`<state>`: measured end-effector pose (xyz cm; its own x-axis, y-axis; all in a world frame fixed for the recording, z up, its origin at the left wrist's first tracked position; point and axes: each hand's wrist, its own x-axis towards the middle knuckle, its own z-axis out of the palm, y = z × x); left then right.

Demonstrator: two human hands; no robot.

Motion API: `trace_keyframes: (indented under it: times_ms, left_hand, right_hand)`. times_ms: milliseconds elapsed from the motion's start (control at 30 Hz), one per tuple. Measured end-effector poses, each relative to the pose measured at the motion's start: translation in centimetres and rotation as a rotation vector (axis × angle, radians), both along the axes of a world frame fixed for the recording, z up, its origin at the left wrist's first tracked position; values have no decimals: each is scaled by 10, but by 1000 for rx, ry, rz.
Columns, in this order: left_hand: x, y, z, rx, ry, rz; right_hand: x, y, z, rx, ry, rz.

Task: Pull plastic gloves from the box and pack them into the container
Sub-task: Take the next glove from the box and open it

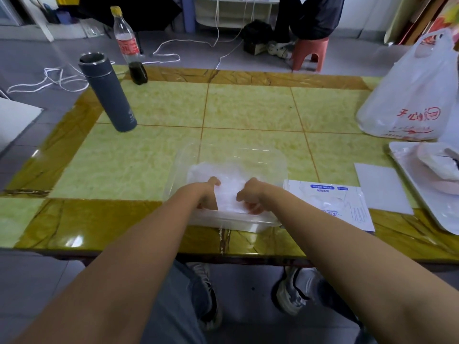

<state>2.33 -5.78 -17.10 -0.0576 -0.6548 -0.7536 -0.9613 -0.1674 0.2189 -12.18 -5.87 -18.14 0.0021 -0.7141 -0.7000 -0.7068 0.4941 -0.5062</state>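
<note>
Flask (108,93), bottle (127,43), bag (409,95) and tray (427,197) surround container (279,161).

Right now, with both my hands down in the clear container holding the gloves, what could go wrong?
1. The container sits near the front edge of the table; pressing or tugging toward you might slide it off.
2. The filmy gloves gripped by your left hand and right hand may cling to your fingers and lift out as you withdraw.
3. The glove box lies right beside the container; your right arm could nudge it.
</note>
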Motion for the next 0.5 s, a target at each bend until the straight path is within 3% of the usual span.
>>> trace_keyframes:
  times_ms: [100,200,367,433,500]
  left_hand:
    - [0,1,6,-3,38,0]
    - [-1,1,18,-121,57,64]
    - [-25,5,49,-680,-137,134]
    - [-46,8,64,-869,-41,142]
    - [-78,16,77,-931,148,162]
  right_hand:
    - [-3,6,14,-7,-29,21]
    - [-9,7,28,-166,-172,-12]
    - [-34,13,76,-466,-459,-62]
    - [-54,18,88,-568,-453,-111]
    - [-81,22,87,-642,-351,-191]
